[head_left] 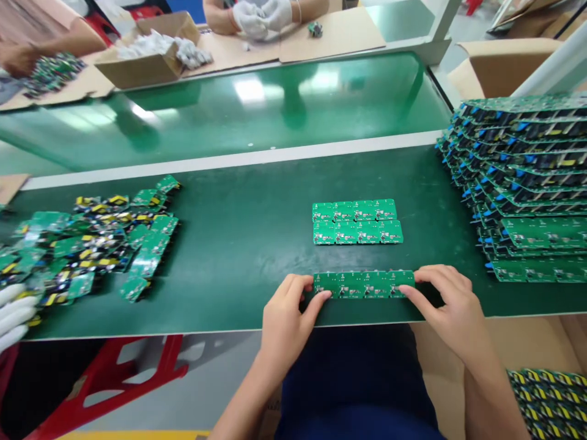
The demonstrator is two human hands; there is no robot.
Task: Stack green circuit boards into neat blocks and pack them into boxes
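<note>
A long green circuit board strip (364, 285) lies between my two hands near the front edge of the green tabletop (238, 256). My left hand (293, 305) grips its left end, thumb on the near side and fingers at the far corner. At the other end my right hand (444, 302) pinches the strip the same way, thumb resting on its face. Just beyond are two more strips, a nearer one (358, 233) and a farther one (354, 211), set edge to edge. The undersides of all three are hidden.
Tall layers of board strips (527, 177) stand at the right. Loose boards with yellow parts (96, 244) are heaped at the left, where a co-worker's gloved hand (16, 315) reaches in. A raised white strip (229, 161) crosses behind. More boards fill a carton (550, 400) below right.
</note>
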